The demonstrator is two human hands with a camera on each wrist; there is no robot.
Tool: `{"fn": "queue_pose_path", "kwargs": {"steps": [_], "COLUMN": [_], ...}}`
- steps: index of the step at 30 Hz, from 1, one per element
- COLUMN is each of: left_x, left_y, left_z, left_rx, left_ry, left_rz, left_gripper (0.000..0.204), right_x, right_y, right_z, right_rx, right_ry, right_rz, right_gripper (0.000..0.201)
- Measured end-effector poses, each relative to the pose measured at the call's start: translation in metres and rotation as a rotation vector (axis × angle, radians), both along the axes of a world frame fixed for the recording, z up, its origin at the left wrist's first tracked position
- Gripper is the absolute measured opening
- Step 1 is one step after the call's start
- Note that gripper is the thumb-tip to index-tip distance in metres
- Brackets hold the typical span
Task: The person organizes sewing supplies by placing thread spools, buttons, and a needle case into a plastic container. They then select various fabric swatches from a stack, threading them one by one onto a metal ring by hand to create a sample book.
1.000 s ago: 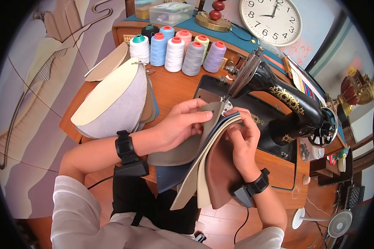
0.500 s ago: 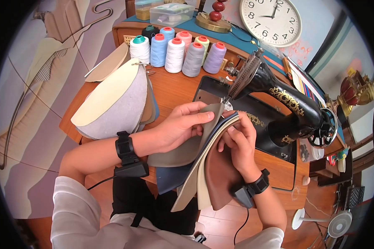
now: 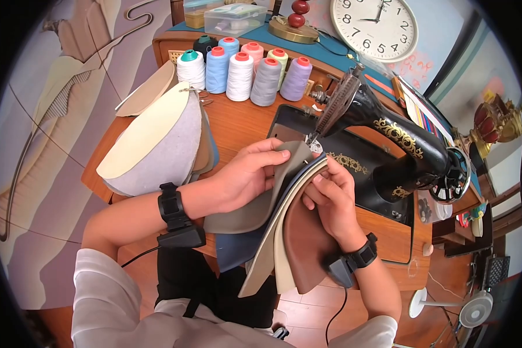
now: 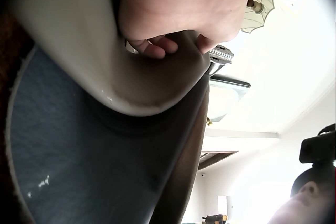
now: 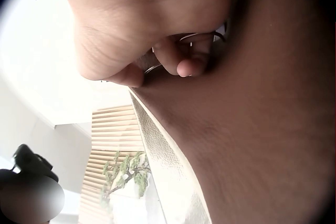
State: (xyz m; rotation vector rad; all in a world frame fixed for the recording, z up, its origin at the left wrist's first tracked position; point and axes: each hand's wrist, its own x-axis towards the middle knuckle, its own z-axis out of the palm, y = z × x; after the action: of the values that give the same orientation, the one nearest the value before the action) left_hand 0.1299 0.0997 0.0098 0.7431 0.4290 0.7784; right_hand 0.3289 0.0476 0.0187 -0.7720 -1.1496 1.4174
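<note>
My left hand (image 3: 246,177) pinches the top end of a grey-olive leather piece (image 3: 243,211), thumb in front. In the left wrist view the same grey leather (image 4: 100,71) curves below the fingers, over a dark blue piece (image 4: 89,140). My right hand (image 3: 333,194) pinches the narrow tops of several leather pieces: a blue one (image 3: 235,250), a beige one (image 3: 258,272), a cream one (image 3: 283,272) and a brown one (image 3: 307,252). A small metal bit (image 3: 305,163) shows between the grey and blue tops. By the right fingers, a thin metal ring (image 5: 219,36) is partly hidden.
Just behind the hands stands a black sewing machine (image 3: 397,130) with gold ornament. Several thread cones (image 3: 239,78) line the back of the wooden table (image 3: 238,124). Another ringed bundle of leather pieces (image 3: 162,139) lies at the left. A wall clock (image 3: 374,29) stands at the back.
The grey leather's top has moved away from the blue one, so the gap between them is wider and the small metal bit shows. The right hand has shifted slightly; both hands keep their hold.
</note>
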Motion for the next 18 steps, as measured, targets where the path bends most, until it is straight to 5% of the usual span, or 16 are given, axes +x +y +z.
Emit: {"fn": "queue_pose_path", "kwargs": {"steps": [7,18], "left_x": [-0.001,-0.003], "left_y": [-0.001,-0.001], "left_z": [0.002,0.005], "left_rx": [-0.017,0.006], "left_ry": [0.052,0.027], "left_rz": [-0.008,-0.099], "left_gripper": [0.015,0.017], "right_x": [0.009,0.007], "right_y": [0.005,0.002], "right_z": [-0.009,-0.005], "right_rx": [0.019,-0.001], "right_ry": [0.133,0.107], "right_rz": [0.151,0.125], "right_gripper": [0.037,0.037]}}
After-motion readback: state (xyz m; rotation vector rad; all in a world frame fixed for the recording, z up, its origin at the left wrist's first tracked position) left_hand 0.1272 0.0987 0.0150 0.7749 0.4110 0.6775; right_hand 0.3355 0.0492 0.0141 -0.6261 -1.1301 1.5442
